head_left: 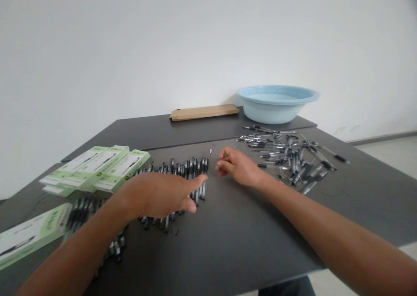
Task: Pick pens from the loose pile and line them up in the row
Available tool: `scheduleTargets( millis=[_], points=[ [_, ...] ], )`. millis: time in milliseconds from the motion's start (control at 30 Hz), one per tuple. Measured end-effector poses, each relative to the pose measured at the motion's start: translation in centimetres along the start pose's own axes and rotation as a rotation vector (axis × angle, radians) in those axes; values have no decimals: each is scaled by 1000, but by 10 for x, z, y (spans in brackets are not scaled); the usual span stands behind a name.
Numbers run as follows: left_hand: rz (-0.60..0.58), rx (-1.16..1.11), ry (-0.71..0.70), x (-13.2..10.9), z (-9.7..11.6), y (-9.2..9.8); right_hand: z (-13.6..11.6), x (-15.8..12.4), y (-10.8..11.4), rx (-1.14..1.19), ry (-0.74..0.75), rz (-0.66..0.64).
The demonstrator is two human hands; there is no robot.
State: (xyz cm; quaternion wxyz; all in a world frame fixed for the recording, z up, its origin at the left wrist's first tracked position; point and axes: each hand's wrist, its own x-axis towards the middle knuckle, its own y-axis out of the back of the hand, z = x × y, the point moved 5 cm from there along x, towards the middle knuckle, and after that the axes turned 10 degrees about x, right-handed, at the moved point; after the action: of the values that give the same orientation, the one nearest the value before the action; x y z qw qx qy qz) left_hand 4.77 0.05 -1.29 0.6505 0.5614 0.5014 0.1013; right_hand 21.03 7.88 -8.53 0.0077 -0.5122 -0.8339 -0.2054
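Note:
My left hand (163,194) reaches palm down over a row of black pens (192,166), its index finger stretched out and its thumb apart. Its fingertips are at the row's right end, and the hand hides the middle of the row. To the right of the row, my right hand (233,163) is closed, thumb and fingers curled together just above the table. Whatever its fingers may hold is too small to make out. Beyond that hand lies a loose heap of clear-barrelled pens (293,157) with black grips, pointing many ways.
Several green and white pen boxes (120,170) overlap at the left, and another box (35,233) lies nearer. More pens (80,213) lie beside it, partly under my left forearm. A light blue basin (276,109) and a flat brown cardboard piece (205,112) stand at the back.

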Motion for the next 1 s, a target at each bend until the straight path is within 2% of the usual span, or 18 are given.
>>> scheduleTargets(
  millis=[133,200,233,333,367,467,600,733,833,1000],
  points=[
    [18,-6,-11,1,0,-1,-11,0,26,-245,113,171],
    [18,5,-29,2,3,-2,-16,-2,29,-327,157,230],
    [16,13,-39,3,4,-2,-16,-2,25,-394,146,196],
    [6,38,-59,6,8,-4,-7,0,7,-633,49,-63],
    [6,47,-62,7,9,-5,-5,0,3,-676,42,-110],
    [1,60,-74,9,11,-6,-8,2,6,-680,100,-48],
    [-24,43,-78,11,14,-5,-2,3,4,-708,44,-186],
    [-23,35,-70,12,16,-4,1,4,2,-740,61,-178],
    [-34,30,-70,12,18,-5,9,5,-3,-776,17,-230],
    [-12,23,-72,9,17,-4,12,3,-2,-777,-5,-246]
  ],
)
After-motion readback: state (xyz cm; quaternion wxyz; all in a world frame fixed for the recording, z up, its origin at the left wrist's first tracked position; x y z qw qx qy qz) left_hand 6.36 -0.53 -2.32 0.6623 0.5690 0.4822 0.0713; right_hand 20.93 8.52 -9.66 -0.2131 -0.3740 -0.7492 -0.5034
